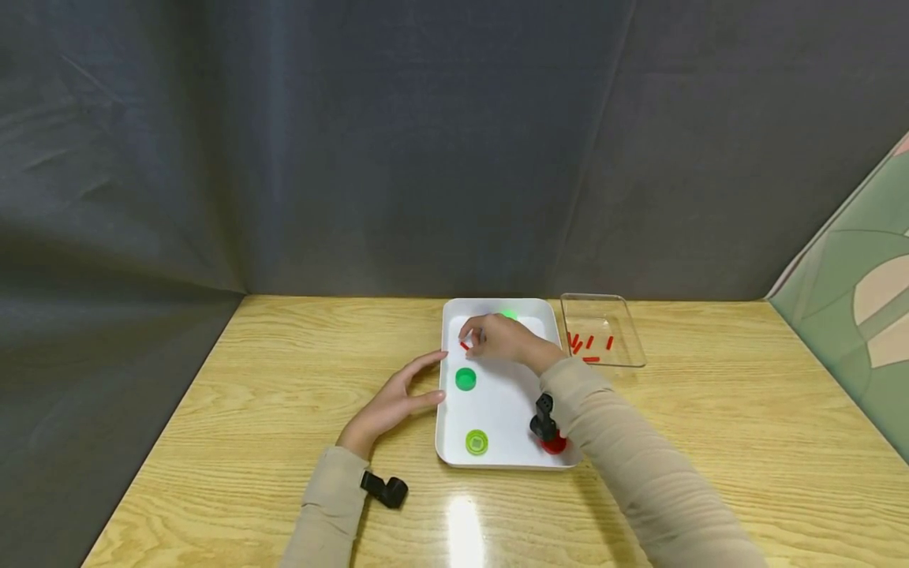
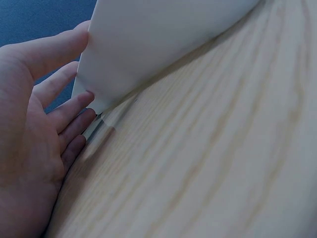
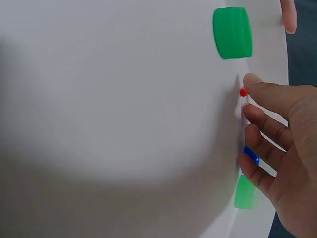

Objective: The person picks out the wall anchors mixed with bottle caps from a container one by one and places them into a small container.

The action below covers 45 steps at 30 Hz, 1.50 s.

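Observation:
A shallow white tray (image 1: 504, 402) lies on the wooden table. Over its far left part, my right hand (image 1: 503, 338) pinches a small red stick (image 1: 465, 345) between thumb and finger; in the right wrist view only the red tip (image 3: 243, 92) shows by the thumb. A dark green bottle cap (image 1: 465, 379) sits just nearer than that hand. A blue piece (image 3: 251, 154) is partly hidden behind its fingers, beside a light green cap (image 3: 244, 192). My left hand (image 1: 390, 404) rests with spread fingers against the tray's left side, thumb and fingertip touching the rim.
A clear shallow box (image 1: 618, 315) holding several red sticks stands right of the tray. Nearer in the tray lie a yellow-green cap (image 1: 476, 442) and a red cap (image 1: 554, 444), partly covered by the right wrist camera. A dark curtain (image 1: 426, 158) hangs behind the table.

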{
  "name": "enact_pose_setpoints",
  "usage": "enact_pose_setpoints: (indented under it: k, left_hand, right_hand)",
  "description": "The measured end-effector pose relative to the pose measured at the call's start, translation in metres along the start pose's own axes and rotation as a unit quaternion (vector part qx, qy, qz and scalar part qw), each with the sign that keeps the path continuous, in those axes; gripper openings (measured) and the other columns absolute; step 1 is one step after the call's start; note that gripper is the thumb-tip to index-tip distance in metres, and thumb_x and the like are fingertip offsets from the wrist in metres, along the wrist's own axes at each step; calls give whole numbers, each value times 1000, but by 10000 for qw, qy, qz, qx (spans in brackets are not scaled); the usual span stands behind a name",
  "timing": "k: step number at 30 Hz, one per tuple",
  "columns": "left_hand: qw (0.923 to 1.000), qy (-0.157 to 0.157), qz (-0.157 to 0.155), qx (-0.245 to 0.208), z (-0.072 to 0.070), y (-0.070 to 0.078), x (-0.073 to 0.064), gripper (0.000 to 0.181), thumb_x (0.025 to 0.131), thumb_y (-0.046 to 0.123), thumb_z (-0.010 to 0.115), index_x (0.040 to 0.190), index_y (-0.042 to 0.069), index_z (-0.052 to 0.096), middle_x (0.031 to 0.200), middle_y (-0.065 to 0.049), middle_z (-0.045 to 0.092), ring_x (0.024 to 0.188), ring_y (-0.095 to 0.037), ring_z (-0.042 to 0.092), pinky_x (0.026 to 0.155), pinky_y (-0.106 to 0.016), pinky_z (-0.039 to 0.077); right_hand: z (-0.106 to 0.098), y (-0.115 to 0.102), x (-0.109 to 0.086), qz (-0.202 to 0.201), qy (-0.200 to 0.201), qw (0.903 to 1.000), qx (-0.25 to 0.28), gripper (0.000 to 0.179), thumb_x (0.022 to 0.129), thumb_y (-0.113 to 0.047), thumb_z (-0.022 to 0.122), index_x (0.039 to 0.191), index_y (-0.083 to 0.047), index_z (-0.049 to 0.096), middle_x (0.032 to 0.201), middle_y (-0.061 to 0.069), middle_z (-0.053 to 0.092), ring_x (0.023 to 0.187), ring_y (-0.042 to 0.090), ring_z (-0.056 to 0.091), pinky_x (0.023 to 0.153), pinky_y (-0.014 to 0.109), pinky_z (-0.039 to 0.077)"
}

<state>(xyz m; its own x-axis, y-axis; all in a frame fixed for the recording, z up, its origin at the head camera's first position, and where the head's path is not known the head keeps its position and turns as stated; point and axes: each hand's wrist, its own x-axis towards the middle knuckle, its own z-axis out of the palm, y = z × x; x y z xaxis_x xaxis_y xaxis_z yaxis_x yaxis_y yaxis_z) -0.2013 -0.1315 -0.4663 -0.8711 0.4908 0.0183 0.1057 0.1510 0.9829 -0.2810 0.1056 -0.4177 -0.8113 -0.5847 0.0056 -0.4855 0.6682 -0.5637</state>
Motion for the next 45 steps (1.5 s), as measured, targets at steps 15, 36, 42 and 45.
enact_pose_setpoints:
  k: [15,36,42,45]
  left_hand:
    - [10000,-7,-54,14,-1,1,-1,63,94,15,69,151,19,42,157,-3,33,147,-22,21,118,-49,16]
    - [9999,0,-128,-53,0,0,-1,63,94,16,69,151,19,42,158,-2,32,147,-22,20,119,-49,15]
    - [10000,7,-62,-7,0,0,-1,63,94,14,69,151,18,42,157,-3,33,147,-23,20,119,-49,15]
    - [10000,12,-87,-8,-1,0,-1,63,94,15,69,151,18,42,157,-3,33,147,-22,20,119,-49,15]
  right_hand:
    - [12,3,4,313,137,9990,-296,5,87,-13,78,90,-13,74,71,-5,57,68,10,49,65,25,42]
    - [12,-2,1,660,-42,9969,-437,5,92,-14,72,89,-11,74,83,-4,68,77,13,55,76,27,48]
    - [2,-5,-2,661,-169,9968,-411,6,93,-16,69,90,-12,72,84,-4,67,78,14,55,76,29,47]
    - [-3,-5,-3,595,-200,9970,-446,6,93,-17,69,90,-13,72,85,-4,66,78,14,55,76,29,47]
